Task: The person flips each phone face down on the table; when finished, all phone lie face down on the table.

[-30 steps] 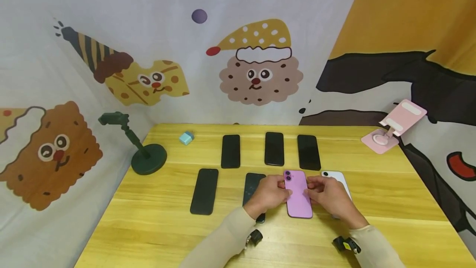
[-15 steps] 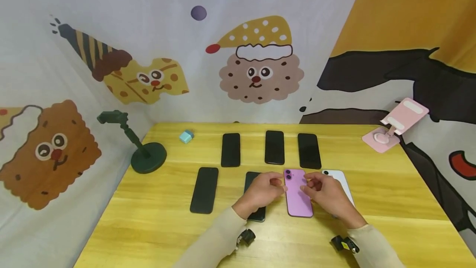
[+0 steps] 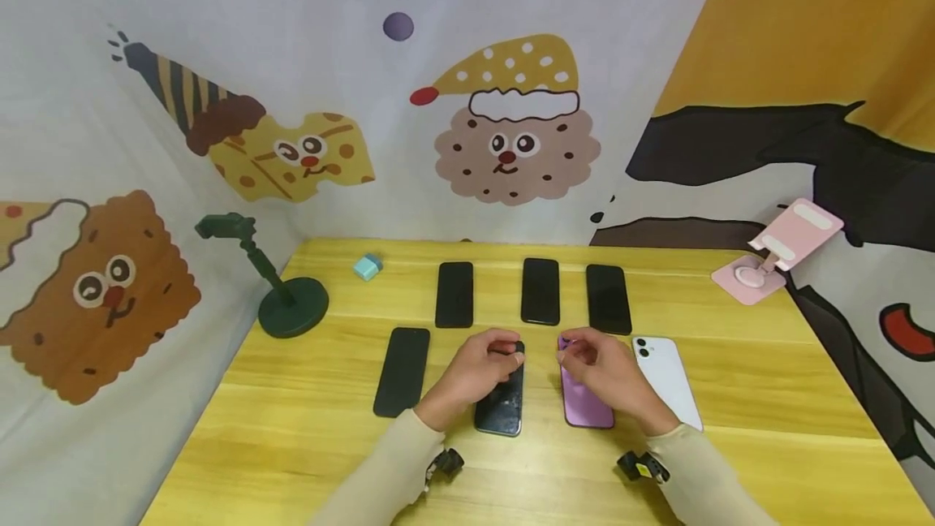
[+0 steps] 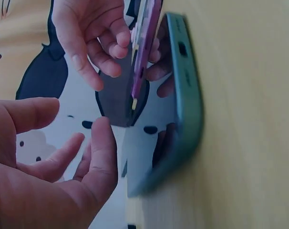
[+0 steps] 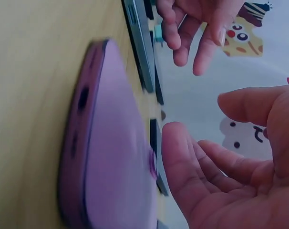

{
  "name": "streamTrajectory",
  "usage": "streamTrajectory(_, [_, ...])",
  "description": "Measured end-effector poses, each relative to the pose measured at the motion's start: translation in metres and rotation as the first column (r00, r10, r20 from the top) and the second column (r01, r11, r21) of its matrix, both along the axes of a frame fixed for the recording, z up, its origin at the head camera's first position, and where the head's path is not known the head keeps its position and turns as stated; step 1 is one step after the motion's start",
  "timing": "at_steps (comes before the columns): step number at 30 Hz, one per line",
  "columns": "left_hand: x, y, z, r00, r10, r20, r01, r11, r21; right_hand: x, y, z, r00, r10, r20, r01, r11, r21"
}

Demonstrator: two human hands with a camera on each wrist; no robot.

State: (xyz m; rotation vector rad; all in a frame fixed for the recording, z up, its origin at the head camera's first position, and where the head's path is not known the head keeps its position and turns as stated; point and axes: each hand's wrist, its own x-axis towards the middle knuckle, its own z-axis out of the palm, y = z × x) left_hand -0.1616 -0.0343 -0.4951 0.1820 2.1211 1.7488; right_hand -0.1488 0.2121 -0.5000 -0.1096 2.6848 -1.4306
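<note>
My left hand (image 3: 467,372) hovers over a phone with a dark screen facing up (image 3: 500,412). The left wrist view shows that phone's green edge (image 4: 187,90) and space between my thumb and fingers. Over the upper part of a pink phone (image 3: 588,407), lying back up, is my right hand (image 3: 608,368), which hides part of its camera end. In the right wrist view the pink phone (image 5: 116,157) lies below loosely bent fingers that hold nothing. A white phone (image 3: 670,380) rests back up just right of my right hand.
Behind are three black phones in a row: left (image 3: 454,295), middle (image 3: 540,291) and right (image 3: 608,299). Another black phone (image 3: 402,372) lies front left. A green stand (image 3: 292,307), a light-blue charger block (image 3: 368,267) and a pink phone stand (image 3: 796,234) stand near the table's edges.
Both hands have let go of the pink phone's sides. The left hand has moved left over the dark phone, and the right has shifted left over the pink one, uncovering the white phone.
</note>
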Motion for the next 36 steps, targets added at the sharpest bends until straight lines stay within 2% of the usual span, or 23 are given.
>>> streamTrajectory(5, [0.001,-0.016,-0.001,0.999,0.018,-0.036,-0.018,1.000,-0.020,0.000,-0.015,-0.002,0.998,0.027,0.048,-0.024,0.998,-0.055])
streamTrajectory(9, [0.001,-0.029,-0.001,0.998,0.023,-0.056,-0.025,0.999,-0.039,0.000,-0.024,-0.005,0.996,0.048,0.078,-0.036,0.989,-0.140])
streamTrajectory(13, [0.003,-0.040,-0.003,0.998,0.036,-0.049,-0.041,0.994,-0.104,0.002,-0.032,-0.008,0.993,0.080,0.091,-0.062,0.981,-0.186])
streamTrajectory(16, [0.005,-0.045,-0.004,0.999,0.027,-0.024,-0.030,0.990,-0.138,0.003,-0.038,-0.010,0.993,0.077,0.095,-0.058,0.981,-0.188])
streamTrajectory(20, [0.006,-0.048,-0.006,0.999,0.004,0.032,-0.001,0.994,-0.111,0.006,-0.045,-0.012,0.987,0.071,0.142,-0.038,0.973,-0.227])
streamTrajectory(24, [0.008,-0.048,-0.005,0.997,0.011,0.072,-0.008,0.999,-0.044,0.010,-0.049,-0.012,0.978,0.112,0.174,-0.060,0.959,-0.278])
streamTrajectory(28, [0.009,-0.046,-0.006,0.995,0.016,0.095,-0.014,1.000,-0.023,0.014,-0.049,-0.013,0.973,0.148,0.178,-0.081,0.938,-0.337])
streamTrajectory(32, [0.006,-0.045,-0.005,0.995,0.029,0.100,-0.028,1.000,-0.014,0.015,-0.050,-0.013,0.968,0.145,0.204,-0.052,0.914,-0.402])
streamTrajectory(36, [0.003,-0.044,-0.005,0.993,0.044,0.107,-0.044,0.999,-0.002,0.014,-0.052,-0.013,0.969,0.139,0.205,-0.044,0.911,-0.411])
